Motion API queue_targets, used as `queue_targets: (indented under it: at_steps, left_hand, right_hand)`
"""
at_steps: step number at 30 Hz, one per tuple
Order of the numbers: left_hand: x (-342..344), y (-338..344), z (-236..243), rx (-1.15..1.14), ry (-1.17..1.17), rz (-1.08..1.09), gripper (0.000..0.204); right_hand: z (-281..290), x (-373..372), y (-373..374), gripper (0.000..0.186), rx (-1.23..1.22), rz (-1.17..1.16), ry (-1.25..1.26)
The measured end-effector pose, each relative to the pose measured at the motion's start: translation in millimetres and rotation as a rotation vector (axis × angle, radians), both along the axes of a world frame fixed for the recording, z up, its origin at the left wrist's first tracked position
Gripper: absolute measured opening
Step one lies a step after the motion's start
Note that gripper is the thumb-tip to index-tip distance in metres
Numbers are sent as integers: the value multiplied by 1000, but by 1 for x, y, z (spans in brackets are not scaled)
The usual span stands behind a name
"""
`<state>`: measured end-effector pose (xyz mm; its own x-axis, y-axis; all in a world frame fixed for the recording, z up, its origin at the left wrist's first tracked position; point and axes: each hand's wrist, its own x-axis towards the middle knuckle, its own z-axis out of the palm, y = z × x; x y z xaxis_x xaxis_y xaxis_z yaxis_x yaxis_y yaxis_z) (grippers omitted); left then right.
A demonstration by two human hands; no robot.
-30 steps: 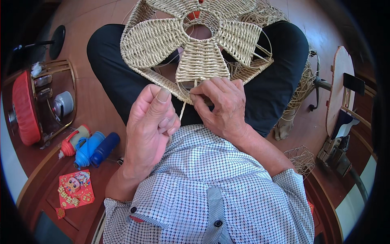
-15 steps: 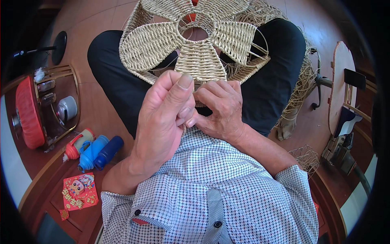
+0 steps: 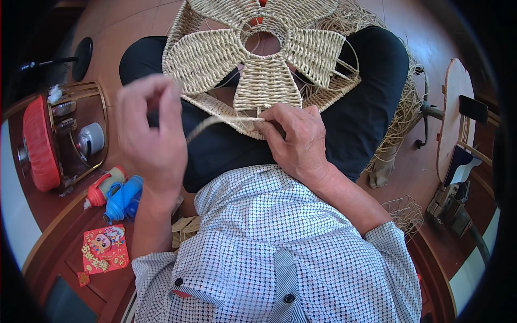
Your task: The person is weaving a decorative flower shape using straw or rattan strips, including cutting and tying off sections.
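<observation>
A woven straw-cord basket (image 3: 267, 89) with flower-petal panels around a round hole rests across my lap. My right hand (image 3: 296, 134) is closed at the near edge of its lower petal, pinching a pale straw cord (image 3: 219, 118) between thumb and fingers. From that pinch the cord curves left to my left hand (image 3: 152, 129), which is raised beside the basket. Motion smears the left hand; its fingers look curled, and the cord runs out of sight at its edge. Bare frame wires show below the lower petal and beside the right one.
A big tangle of straw cord (image 3: 396, 129) lies right of my knee. On the left are a blue bottle (image 3: 123, 200), a red-and-beige bottle (image 3: 105, 185), a red card (image 3: 105, 248) and a stool with a red cushion (image 3: 40, 144). An oval wooden board (image 3: 453, 121) stands at right.
My left hand has swung left and up, away from the right hand, and a length of cord now spans between them. The right hand stays at the petal's edge.
</observation>
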<state>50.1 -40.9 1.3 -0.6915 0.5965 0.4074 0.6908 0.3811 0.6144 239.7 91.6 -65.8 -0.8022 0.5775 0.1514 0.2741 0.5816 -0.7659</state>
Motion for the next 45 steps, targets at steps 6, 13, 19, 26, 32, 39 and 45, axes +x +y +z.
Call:
queue_targets:
  at_steps: [6,13,19,26,32,39,45]
  left_hand:
    - [63,-18,-16,-89,-150,-274,14]
    - [77,-29,-9,-85,66,-426,32]
    - [84,-28,-52,-161,-40,-248,25]
    - [77,-18,-55,-197,-123,-282,25]
    - [77,-23,-60,-260,142,-389,43]
    - [78,-14,-55,-325,177,-451,49]
    - [82,-8,-47,-437,184,-449,44]
  right_hand:
    - [4,2,5,12,-37,27,-45]
    - [5,1,9,10,-45,59,-58]
    - [6,1,12,10,-118,53,-87]
    - [7,3,16,10,-159,82,-108]
    - [14,9,26,13,-197,69,-51]
    - [14,10,32,13,-118,96,-33]
    - [17,15,30,10,-5,79,-180]
